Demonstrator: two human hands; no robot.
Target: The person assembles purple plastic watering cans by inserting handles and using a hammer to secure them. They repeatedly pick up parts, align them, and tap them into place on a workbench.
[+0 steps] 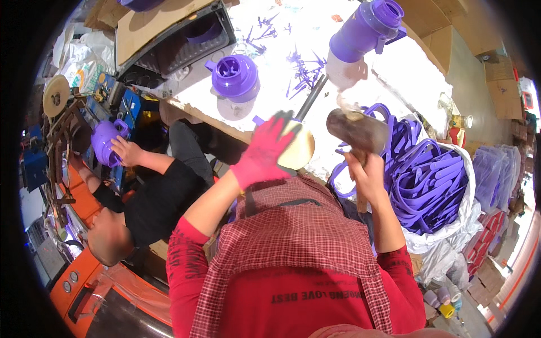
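My left hand (264, 147), in a pink and grey glove, is pressed against a round, pale cream piece (300, 149) at the table's near edge, its fingers curving over the side. A bit of purple shows beside the glove; the rest of that piece is hidden. Bare, my right hand (367, 176) is closed around the wooden handle of a mallet (357, 130). The mallet's dark, worn head is raised to the right of the cream piece. Just beyond the piece, a dark rod (311, 99) slants over the table.
A purple jug body (356, 35) and a purple lidded part (235, 78) stand on the white table (293, 117), with small purple pins (306, 70) scattered between. At right, a white sack (466, 186) bulges with purple straps (431, 188). A co-worker (163, 197) on the left handles a purple jug (107, 142).
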